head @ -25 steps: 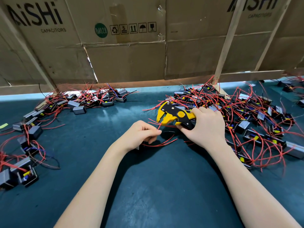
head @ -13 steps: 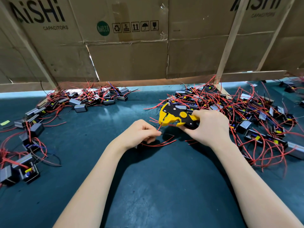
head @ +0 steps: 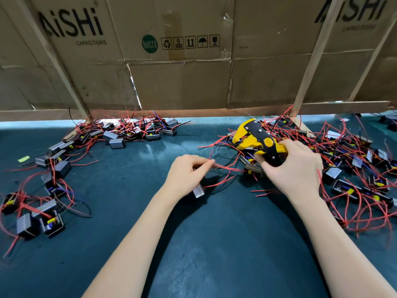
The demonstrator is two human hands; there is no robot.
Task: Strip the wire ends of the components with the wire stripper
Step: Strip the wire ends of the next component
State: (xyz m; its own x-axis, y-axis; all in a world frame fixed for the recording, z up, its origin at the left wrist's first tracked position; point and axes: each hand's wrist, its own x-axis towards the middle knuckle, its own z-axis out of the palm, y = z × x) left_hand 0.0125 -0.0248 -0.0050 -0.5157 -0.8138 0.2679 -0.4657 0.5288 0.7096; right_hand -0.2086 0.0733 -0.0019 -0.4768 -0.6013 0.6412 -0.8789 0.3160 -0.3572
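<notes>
On the far left of the dark green tabletop [head: 214,244] lies a heap of components [head: 53,168], small grey and black blocks with red wires, running from the near left up to the far middle. A small yellow-green scrap [head: 24,159] lies beside it. My left hand [head: 188,175] is near the middle; its fingers are curled and pinch a red wire [head: 223,167], and one grey component [head: 198,192] shows under the palm. My right hand [head: 294,168] grips the handles of the yellow and black wire stripper [head: 255,139], with the tool's head pointing far and left, apart from the wire I hold. Right of it spreads a bigger tangled pile of components [head: 354,168] with red wires. Behind everything stands a cardboard wall [head: 193,82] with wooden slats; I can read "AiSHi CAPACITORS" at the left and again partly at the right, a green round "RoHS 2.0" mark, and a row of handling symbols with the number 5.
</notes>
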